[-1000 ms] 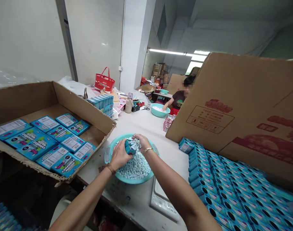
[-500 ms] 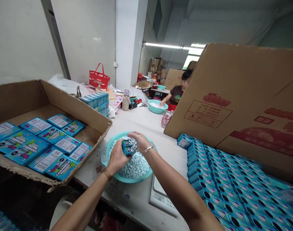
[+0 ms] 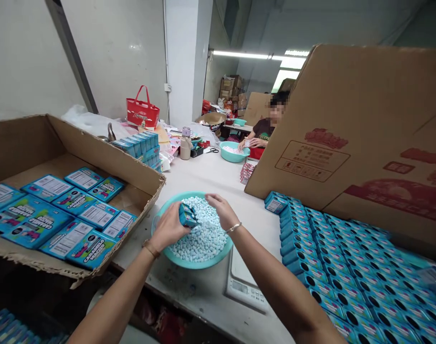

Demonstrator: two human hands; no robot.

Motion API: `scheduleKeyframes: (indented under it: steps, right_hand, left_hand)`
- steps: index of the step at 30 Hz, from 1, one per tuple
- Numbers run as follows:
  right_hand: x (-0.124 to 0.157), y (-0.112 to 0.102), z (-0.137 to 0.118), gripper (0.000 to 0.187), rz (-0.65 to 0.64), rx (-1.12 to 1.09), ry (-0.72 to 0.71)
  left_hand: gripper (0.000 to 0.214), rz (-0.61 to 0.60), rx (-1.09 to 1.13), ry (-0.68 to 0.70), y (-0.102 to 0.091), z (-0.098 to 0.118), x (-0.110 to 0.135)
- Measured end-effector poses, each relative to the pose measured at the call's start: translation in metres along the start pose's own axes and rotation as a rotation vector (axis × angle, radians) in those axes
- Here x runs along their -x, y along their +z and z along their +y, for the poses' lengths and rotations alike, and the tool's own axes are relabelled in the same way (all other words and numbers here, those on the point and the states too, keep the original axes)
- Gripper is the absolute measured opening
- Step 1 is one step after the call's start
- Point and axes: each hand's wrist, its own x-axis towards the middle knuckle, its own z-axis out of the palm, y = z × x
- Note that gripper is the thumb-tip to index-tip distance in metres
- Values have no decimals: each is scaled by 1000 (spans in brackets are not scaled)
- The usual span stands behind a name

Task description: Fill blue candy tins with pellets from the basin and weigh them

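My left hand [image 3: 169, 226] grips a small blue printed box [image 3: 187, 215], tilted above the left side of a turquoise basin [image 3: 195, 263]. The basin is full of pale blue and white pellets [image 3: 198, 243] that look like candies. On the basin's far right side, my right hand [image 3: 221, 210] is held above the pellets with its fingers stretched out. I see nothing in that hand; its palm is partly turned away. A bracelet circles the right wrist.
A cardboard tray [image 3: 139, 188] with several blue boxes stands left. Rows of blue boxes [image 3: 332, 277] with dark round openings fill the right, before a tall cardboard panel [image 3: 375, 119]. A white scale [image 3: 244, 282] sits by the basin. A co-worker [image 3: 262, 129] sits behind another basin [image 3: 234, 155].
My right hand has drawn away from the box to the right, and the pellets it pressed there are gone from it. The co-worker now holds a small item over the far basin.
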Motion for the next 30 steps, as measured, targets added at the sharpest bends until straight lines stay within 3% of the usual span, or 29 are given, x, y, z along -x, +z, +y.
scheduleKeyframes:
  steps: [3, 5, 8, 11, 15, 22, 26, 30]
  right_hand:
    - [9, -30, 31, 31, 113, 65, 107]
    - [9, -34, 54, 33, 166, 83, 151]
    - [-3, -20, 78, 29, 232, 71, 145]
    - [-21, -1, 86, 27, 276, 26, 113]
    - [-36, 8, 75, 34, 262, -73, 57]
    - [-52, 26, 17, 31, 120, -188, -45]
    - [-52, 39, -2, 28, 61, -172, -61]
    - [-47, 43, -4, 27, 43, -157, -59]
  left_hand:
    - [55, -213, -235, 54, -4, 8, -7]
    - [50, -302, -286, 49, 8, 15, -17]
    - [51, -337, -298, 42, 33, 22, -31]
    - [51, -296, -290, 36, 47, 25, -39]
    - [55, -200, -240, 13, 42, 21, -33]
    - [72, 196, 81, -115, 39, 7, -18]
    - [68, 226, 89, -124, 37, 9, -19]
    - [66, 223, 96, -124, 31, 11, -19]
